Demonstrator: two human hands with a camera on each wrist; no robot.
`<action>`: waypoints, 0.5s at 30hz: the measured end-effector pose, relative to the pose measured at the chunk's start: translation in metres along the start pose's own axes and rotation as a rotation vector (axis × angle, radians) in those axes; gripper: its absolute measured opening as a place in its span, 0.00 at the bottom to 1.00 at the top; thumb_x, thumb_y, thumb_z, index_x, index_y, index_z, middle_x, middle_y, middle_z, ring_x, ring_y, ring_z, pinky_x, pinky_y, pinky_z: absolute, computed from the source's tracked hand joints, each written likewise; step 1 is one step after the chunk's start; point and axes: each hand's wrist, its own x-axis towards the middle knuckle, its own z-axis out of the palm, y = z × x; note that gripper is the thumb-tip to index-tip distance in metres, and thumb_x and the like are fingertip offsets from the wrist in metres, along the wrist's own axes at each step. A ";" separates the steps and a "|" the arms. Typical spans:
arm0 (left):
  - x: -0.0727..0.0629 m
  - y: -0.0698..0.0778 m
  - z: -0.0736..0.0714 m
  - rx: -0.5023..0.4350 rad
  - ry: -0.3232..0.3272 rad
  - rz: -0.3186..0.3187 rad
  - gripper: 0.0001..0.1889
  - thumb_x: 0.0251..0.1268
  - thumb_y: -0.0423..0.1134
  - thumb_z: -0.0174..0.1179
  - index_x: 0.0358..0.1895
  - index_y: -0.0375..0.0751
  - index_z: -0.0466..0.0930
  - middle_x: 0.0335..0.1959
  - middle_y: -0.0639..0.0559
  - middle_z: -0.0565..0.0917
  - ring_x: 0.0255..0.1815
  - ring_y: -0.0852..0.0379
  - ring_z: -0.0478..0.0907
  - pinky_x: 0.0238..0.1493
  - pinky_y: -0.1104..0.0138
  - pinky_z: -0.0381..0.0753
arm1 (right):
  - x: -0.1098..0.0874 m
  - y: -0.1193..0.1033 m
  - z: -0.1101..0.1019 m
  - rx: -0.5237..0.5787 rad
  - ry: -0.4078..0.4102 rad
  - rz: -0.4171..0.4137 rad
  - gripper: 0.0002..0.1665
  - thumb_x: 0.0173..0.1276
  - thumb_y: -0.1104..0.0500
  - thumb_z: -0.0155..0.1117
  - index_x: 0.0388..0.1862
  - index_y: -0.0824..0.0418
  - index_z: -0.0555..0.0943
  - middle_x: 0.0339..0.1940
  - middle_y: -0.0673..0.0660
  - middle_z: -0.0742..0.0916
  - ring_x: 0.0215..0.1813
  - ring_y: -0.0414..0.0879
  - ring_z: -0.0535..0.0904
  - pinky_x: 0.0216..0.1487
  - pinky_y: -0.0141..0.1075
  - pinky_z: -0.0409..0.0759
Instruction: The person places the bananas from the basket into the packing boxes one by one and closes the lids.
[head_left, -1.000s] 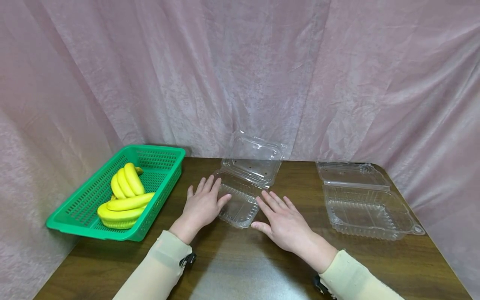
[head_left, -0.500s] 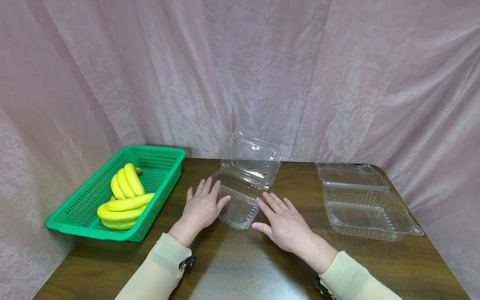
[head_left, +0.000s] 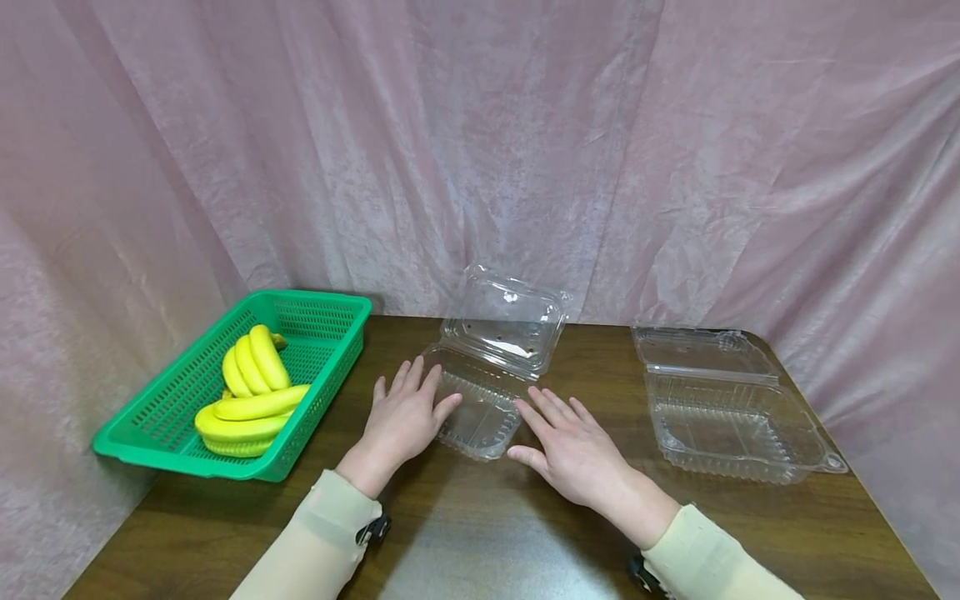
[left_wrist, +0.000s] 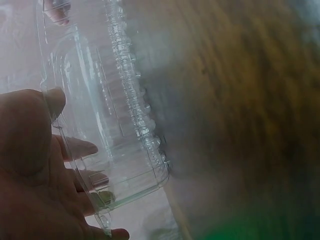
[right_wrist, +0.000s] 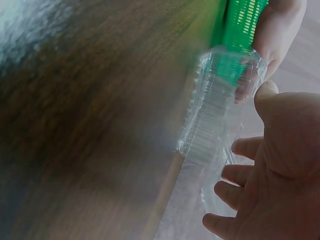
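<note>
A clear plastic clamshell container point(head_left: 480, 417) stands on the table with its lid point(head_left: 510, 325) tilted up at the back. My left hand point(head_left: 401, 412) lies along its left side, fingers spread and fairly straight. On the opposite side, my right hand point(head_left: 570, 450) has its fingers extended near the right edge. In the left wrist view, the thumb and fingers overlap the rim of the container point(left_wrist: 110, 100); whether they press it is unclear. The right wrist view shows the right hand point(right_wrist: 280, 170) palm-on beside the container point(right_wrist: 207, 110). Neither hand curls around anything.
At the left, a green slotted basket point(head_left: 327, 387) holds two bunches of bananas point(head_left: 247, 427). Another clear clamshell container point(head_left: 731, 429) lies open at the right, near the table's point(head_left: 480, 533) right edge. A pink curtain point(head_left: 540, 150) hangs behind.
My right hand and the middle container have shifted very slightly to the right. My left hand keeps nearly the same place. Basket and right container look unmoved.
</note>
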 end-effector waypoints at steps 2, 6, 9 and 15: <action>-0.001 0.000 0.000 0.002 0.001 0.001 0.42 0.88 0.68 0.46 0.87 0.40 0.64 0.88 0.32 0.58 0.90 0.33 0.51 0.81 0.26 0.48 | -0.001 0.000 -0.001 0.006 -0.003 0.002 0.45 0.87 0.32 0.53 0.88 0.60 0.67 0.89 0.65 0.66 0.89 0.62 0.59 0.85 0.64 0.57; -0.003 0.001 -0.001 -0.004 -0.001 0.004 0.42 0.88 0.68 0.46 0.87 0.39 0.64 0.88 0.32 0.58 0.90 0.33 0.51 0.82 0.28 0.48 | -0.003 0.000 -0.001 0.009 -0.009 0.008 0.45 0.87 0.32 0.53 0.88 0.60 0.67 0.89 0.65 0.66 0.89 0.61 0.59 0.85 0.64 0.57; -0.004 0.002 -0.001 -0.009 0.001 0.011 0.42 0.88 0.67 0.46 0.87 0.38 0.64 0.88 0.31 0.58 0.89 0.32 0.52 0.84 0.30 0.47 | -0.004 0.000 -0.001 0.007 -0.008 0.011 0.46 0.87 0.32 0.52 0.88 0.61 0.67 0.89 0.65 0.66 0.89 0.61 0.60 0.85 0.63 0.57; -0.007 0.004 -0.001 -0.005 0.003 0.030 0.42 0.88 0.67 0.47 0.86 0.37 0.65 0.87 0.28 0.59 0.89 0.31 0.53 0.85 0.33 0.48 | -0.006 0.001 -0.002 0.008 0.013 0.013 0.47 0.86 0.31 0.53 0.87 0.62 0.68 0.88 0.66 0.67 0.88 0.62 0.61 0.85 0.63 0.57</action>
